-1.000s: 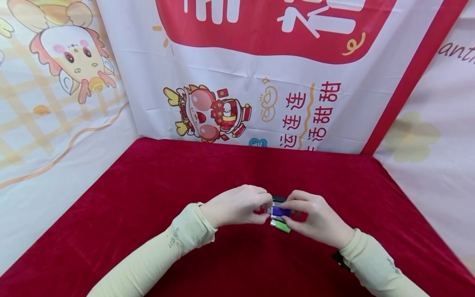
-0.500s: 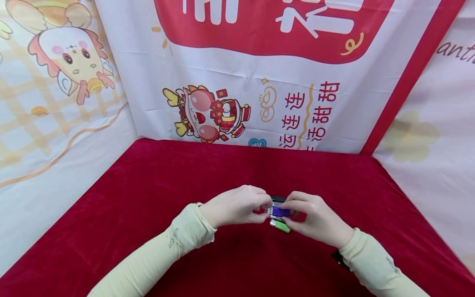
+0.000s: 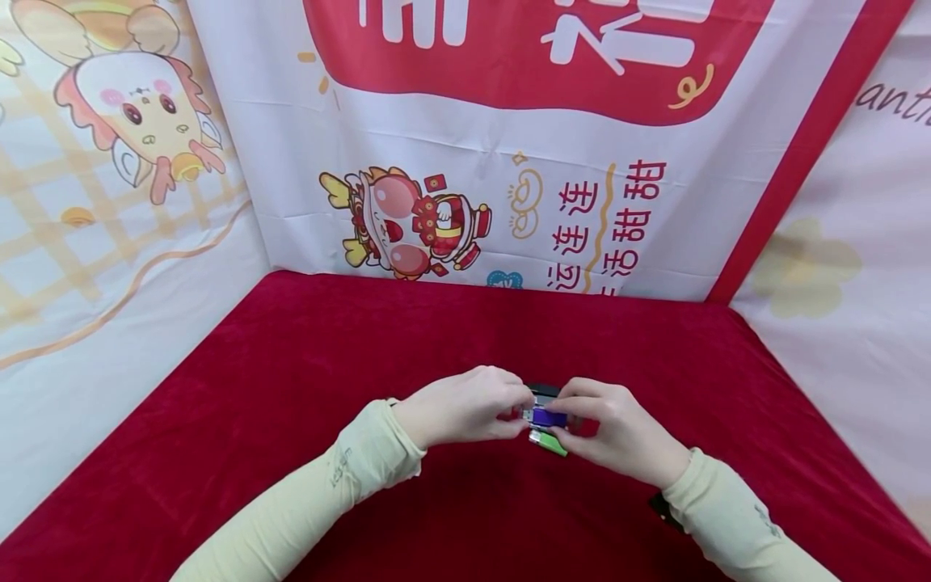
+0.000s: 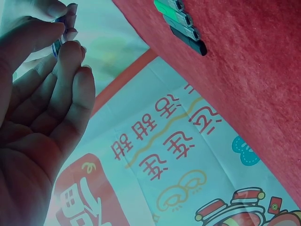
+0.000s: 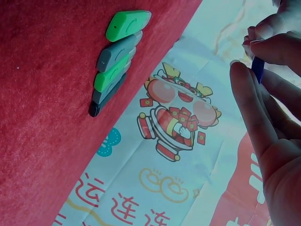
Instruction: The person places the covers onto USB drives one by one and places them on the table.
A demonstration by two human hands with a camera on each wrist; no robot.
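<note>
A purple USB flash drive (image 3: 549, 416) with a pale metal plug end is held above the table between both hands. The right hand (image 3: 614, 424) pinches its purple body between thumb and fingers; the drive's edge (image 5: 257, 69) shows between them in the right wrist view. At the plug end, on the left, the left hand (image 3: 469, 408) pinches with thumb and forefinger. Its fingertips hide that end, so whether a clear cap covers it I cannot tell. Below the hands, a green flash drive (image 3: 549, 442) lies on the red cloth.
Several more flash drives lie side by side in a row, including a grey one (image 5: 116, 51) and a black one (image 5: 108, 96). The red cloth (image 3: 378, 339) covers the table. A dark object (image 3: 665, 511) is partly hidden under the right wrist. Printed cloth walls (image 3: 465, 226) enclose the back and sides.
Hardly anything has moved. The purple flash drive has shifted very slightly left and down, with both hands still on it.
</note>
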